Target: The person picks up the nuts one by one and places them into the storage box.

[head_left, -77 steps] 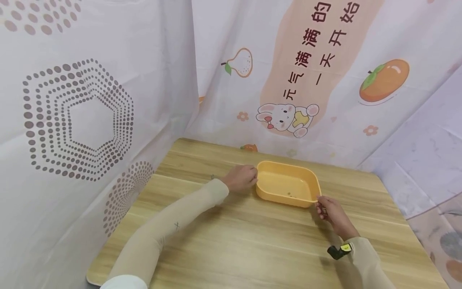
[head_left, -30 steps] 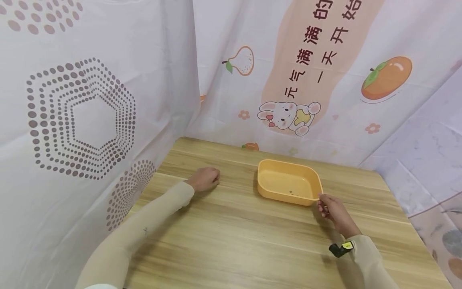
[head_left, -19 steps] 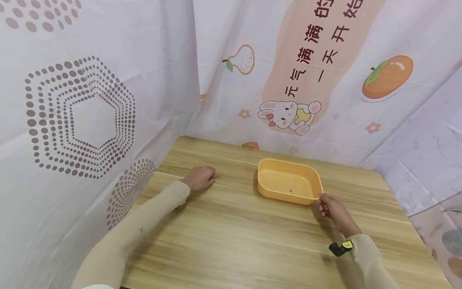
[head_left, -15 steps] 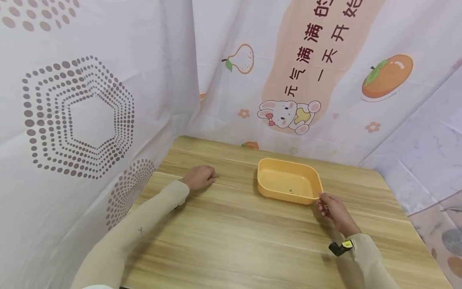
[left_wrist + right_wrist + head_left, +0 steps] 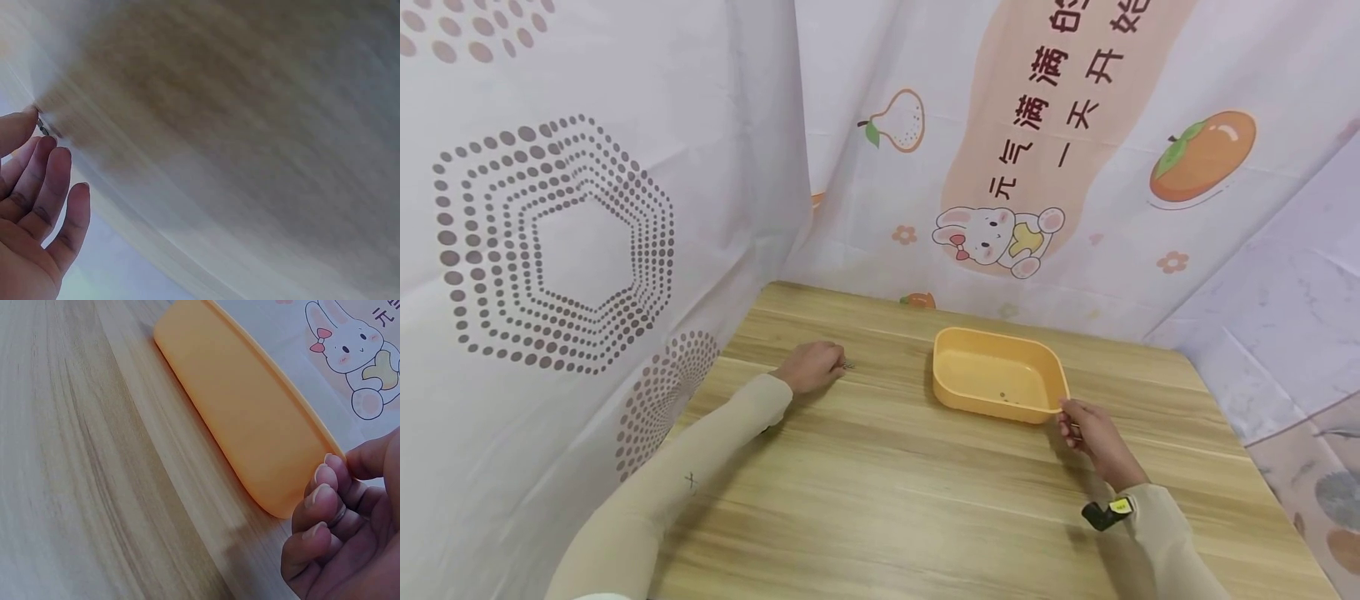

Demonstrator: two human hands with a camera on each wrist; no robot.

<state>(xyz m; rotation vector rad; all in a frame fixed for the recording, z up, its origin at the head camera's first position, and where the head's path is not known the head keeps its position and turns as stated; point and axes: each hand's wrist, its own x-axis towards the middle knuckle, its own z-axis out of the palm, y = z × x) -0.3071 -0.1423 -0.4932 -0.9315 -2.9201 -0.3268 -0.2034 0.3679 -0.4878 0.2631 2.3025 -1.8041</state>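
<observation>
My left hand (image 5: 811,367) is low over the wooden table on the left, with several tiny metallic pieces (image 5: 848,364) right at its fingertips. In the left wrist view, a small dark, shiny piece (image 5: 42,127) shows between the thumb and fingertips; I cannot tell whether it is pinched. A shallow yellow-orange plastic tray (image 5: 992,412) with rounded corners sits toward the back, a few small dark bits (image 5: 1002,396) on its floor. My right hand (image 5: 1093,437) pinches the tray's near right corner between thumb and forefinger, the other fingers curled beneath.
Wood-grain tabletop (image 5: 880,508) stretches in front of the tray and between my hands. A printed white curtain (image 5: 865,208) hangs along the back edge, and another patterned curtain (image 5: 700,208) closes off the left side. Pale cloth (image 5: 1262,333) borders the right.
Over the earlier frames, my left hand has left the tray's left end and moved left to the tiny pieces, where it has nearly stopped. My right hand keeps its hold on the tray corner.
</observation>
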